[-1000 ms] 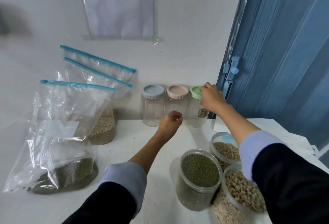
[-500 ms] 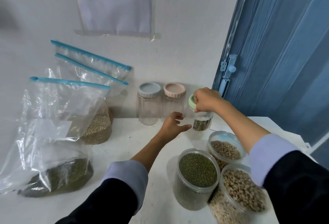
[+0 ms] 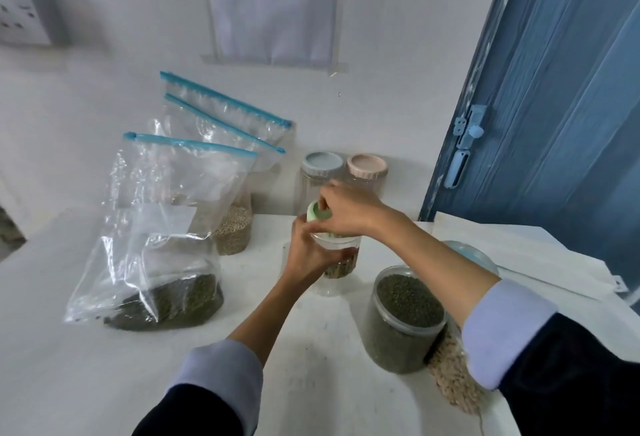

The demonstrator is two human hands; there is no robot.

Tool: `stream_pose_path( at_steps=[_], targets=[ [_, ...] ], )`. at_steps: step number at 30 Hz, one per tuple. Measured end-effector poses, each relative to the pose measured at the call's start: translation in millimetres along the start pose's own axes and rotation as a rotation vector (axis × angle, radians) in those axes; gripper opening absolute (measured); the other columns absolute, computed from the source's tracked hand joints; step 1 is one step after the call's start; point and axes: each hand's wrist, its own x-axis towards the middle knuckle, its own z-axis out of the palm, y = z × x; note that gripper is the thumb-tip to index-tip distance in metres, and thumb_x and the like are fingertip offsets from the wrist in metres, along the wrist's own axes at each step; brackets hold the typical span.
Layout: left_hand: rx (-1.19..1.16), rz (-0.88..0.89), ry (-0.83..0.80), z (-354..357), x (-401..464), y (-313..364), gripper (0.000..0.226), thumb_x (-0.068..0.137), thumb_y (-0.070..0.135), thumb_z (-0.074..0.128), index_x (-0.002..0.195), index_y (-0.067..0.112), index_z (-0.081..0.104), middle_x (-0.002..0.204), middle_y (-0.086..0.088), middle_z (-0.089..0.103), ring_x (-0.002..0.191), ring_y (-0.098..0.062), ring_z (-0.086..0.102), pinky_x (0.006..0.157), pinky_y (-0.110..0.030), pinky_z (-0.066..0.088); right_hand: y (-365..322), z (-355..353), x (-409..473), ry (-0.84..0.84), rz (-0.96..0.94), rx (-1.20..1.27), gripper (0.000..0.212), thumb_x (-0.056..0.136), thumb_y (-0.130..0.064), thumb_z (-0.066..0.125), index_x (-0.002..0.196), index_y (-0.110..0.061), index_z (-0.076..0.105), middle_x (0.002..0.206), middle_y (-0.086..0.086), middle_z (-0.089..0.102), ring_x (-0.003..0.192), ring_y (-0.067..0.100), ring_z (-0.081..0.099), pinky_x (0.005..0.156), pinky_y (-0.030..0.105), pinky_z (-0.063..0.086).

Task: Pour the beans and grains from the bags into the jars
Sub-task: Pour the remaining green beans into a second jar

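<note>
My left hand point(image 3: 304, 250) grips the clear body of a small jar point(image 3: 341, 262) standing on the white table point(image 3: 104, 366). My right hand point(image 3: 348, 208) holds that jar's green lid point(image 3: 318, 215), which is tilted up off the rim. Two more jars stand against the wall, one with a grey lid point(image 3: 322, 163), one with a pink lid point(image 3: 367, 165). A zip bag of green beans point(image 3: 162, 262) lies at the left. Behind it a bag of pale grain point(image 3: 233, 227) and a third bag point(image 3: 228, 109) lean on the wall.
An open tub of green beans point(image 3: 405, 317) stands at the right front, with a tub of pale beans point(image 3: 453, 380) behind my right sleeve. White paper point(image 3: 519, 248) covers the table's right side. A blue door point(image 3: 554, 89) closes off the right.
The green-lidded jar has come from the wall to the table's middle. My left hand has taken hold of its body, and my right hand has tipped the lid off the rim.
</note>
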Motion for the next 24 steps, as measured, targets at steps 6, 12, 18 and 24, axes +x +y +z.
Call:
stream_pose_path(
  at_steps=[6, 12, 18, 24],
  targets=[
    [0.026, 0.153, 0.06, -42.0, -22.6, 3.5, 0.063, 0.059, 0.016, 0.087, 0.112, 0.011, 0.053, 0.101, 0.005, 0.061, 0.092, 0.001, 0.06, 0.075, -0.006, 0.046, -49.6, 29.4, 13.2, -0.091, 0.112, 0.074, 0.086, 0.083, -0.076, 0.035, 0.146, -0.019, 0.023, 0.153, 0.013, 0.019, 0.136, 0.039, 0.023, 0.105, 0.056, 0.028],
    [-0.108, 0.042, 0.053, -74.8, -43.0, -11.6, 0.093, 0.041, 0.035, 0.085, 0.119, 0.02, 0.037, 0.114, -0.004, 0.058, 0.106, -0.015, 0.061, 0.086, -0.033, 0.054, -75.3, 43.6, 9.4, 0.1, -0.031, 0.128, 0.058, 0.087, -0.057, 0.05, 0.131, -0.019, 0.045, 0.132, 0.008, 0.043, 0.123, 0.03, 0.039, 0.094, 0.044, 0.036],
    [-0.097, 0.09, -0.115, -95.1, -44.2, -13.9, 0.091, 0.052, 0.017, 0.086, 0.128, 0.014, 0.036, 0.119, -0.01, 0.054, 0.112, -0.021, 0.057, 0.091, -0.036, 0.052, -70.6, 30.4, 4.4, -0.014, -0.374, 0.235, 0.031, 0.078, -0.041, 0.06, 0.102, -0.021, 0.062, 0.113, -0.003, 0.06, 0.107, 0.012, 0.053, 0.108, 0.045, 0.024],
    [-0.182, 0.05, -0.112, -97.5, -43.4, -17.3, 0.099, 0.051, 0.016, 0.087, 0.131, 0.006, 0.029, 0.122, -0.015, 0.055, 0.111, -0.02, 0.061, 0.088, -0.036, 0.055, -87.8, 13.1, -5.1, 0.387, -0.323, 0.675, 0.037, 0.087, -0.027, 0.066, 0.064, 0.002, 0.063, 0.06, 0.011, 0.06, 0.054, 0.014, 0.05, 0.061, 0.028, 0.044]
  ],
)
